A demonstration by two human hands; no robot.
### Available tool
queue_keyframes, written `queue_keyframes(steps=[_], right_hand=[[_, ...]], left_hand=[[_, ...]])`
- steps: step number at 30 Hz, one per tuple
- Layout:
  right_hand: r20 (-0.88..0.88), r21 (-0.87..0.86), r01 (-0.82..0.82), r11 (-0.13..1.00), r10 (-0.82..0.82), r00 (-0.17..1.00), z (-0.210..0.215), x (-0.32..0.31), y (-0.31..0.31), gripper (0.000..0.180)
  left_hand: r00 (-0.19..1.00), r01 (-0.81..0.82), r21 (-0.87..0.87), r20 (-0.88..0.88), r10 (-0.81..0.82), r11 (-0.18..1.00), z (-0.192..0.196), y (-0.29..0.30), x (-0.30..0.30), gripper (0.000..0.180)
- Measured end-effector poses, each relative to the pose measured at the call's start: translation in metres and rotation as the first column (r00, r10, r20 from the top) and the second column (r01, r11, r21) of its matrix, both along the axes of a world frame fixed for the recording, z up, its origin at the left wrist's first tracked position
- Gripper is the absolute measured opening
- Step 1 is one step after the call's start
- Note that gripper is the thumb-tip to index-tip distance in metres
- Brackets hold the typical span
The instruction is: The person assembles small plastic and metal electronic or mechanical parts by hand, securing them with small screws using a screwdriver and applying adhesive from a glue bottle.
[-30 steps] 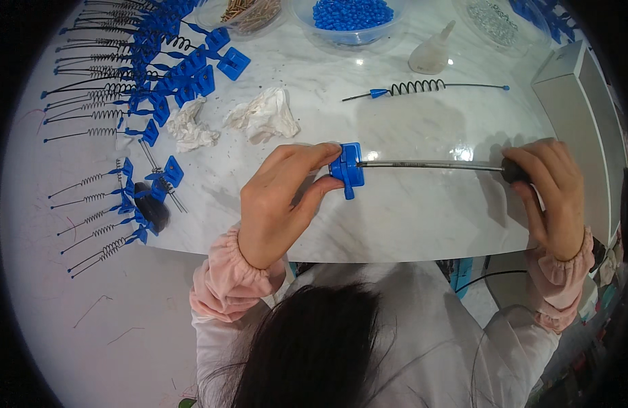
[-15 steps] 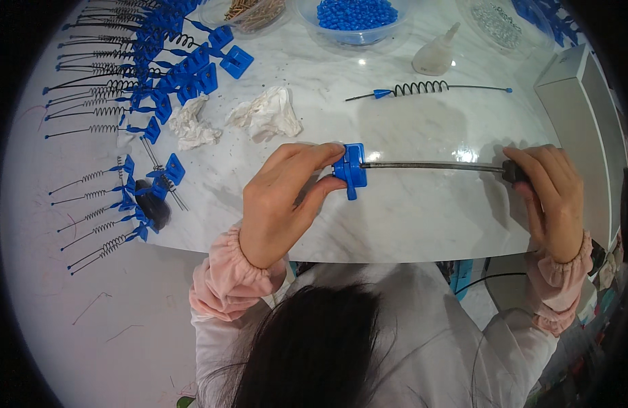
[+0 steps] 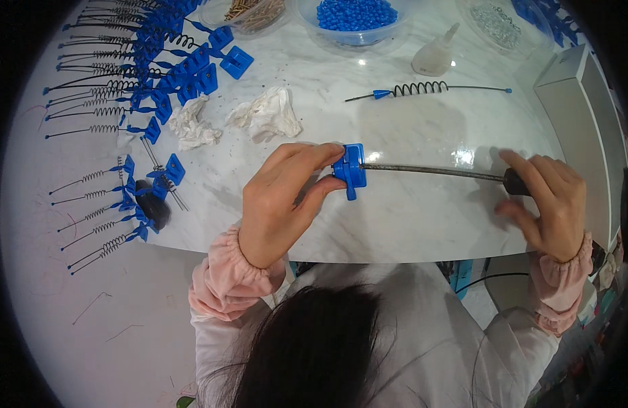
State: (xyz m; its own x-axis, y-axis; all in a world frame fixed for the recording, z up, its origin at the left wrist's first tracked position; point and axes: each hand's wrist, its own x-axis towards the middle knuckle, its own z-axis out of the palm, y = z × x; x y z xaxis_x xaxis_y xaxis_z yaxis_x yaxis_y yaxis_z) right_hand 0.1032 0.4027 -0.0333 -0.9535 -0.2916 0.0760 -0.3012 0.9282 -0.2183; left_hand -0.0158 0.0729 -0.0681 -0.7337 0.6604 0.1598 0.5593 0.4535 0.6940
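Note:
My left hand [image 3: 287,187] pinches a blue plastic clamp-like piece [image 3: 355,166] between thumb and fingers, above the white marbled table. A screwdriver [image 3: 433,171] with a long thin metal shaft and black handle runs rightward from that piece; its tip is hidden there. My right hand [image 3: 551,200] is spread around the handle, thumb blurred and away from it, index finger stretched over it. Beyond the shaft lies a black rod [image 3: 423,88] with a coil spring, a blue cone and a blue end cap.
Many blue clips with black spring rods [image 3: 110,68] crowd the left edge. Crumpled white tissues [image 3: 266,114] lie nearby. Tubs of brass-coloured pins [image 3: 256,15], blue beads [image 3: 357,20] and clear bits [image 3: 494,27] stand far back, near a squeeze bottle [image 3: 435,56]. A white box [image 3: 583,136] stands right.
My right thumb and fingers have spread apart from their grip on the screwdriver handle. The handle end has dipped slightly toward me. My left hand holds still.

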Motion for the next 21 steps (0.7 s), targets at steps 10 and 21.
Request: queue_keyframes(steps=[10, 21], right_hand=[[-0.19, -0.015, -0.027, 1.0, 0.023, 0.982, -0.0045, -0.0062, -0.0065, 0.036], [-0.171, -0.056, -0.077, 0.995, 0.066, 0.983, -0.0031, -0.0084, -0.0079, 0.036]], left_hand=[[1.0, 0.014, -0.014, 0.01, -0.014, 1.0, 0.0016, -0.002, -0.0017, 0.04], [0.999, 0.028, -0.009, -0.029, -0.029, 1.0, -0.001, -0.0033, -0.0039, 0.042]])
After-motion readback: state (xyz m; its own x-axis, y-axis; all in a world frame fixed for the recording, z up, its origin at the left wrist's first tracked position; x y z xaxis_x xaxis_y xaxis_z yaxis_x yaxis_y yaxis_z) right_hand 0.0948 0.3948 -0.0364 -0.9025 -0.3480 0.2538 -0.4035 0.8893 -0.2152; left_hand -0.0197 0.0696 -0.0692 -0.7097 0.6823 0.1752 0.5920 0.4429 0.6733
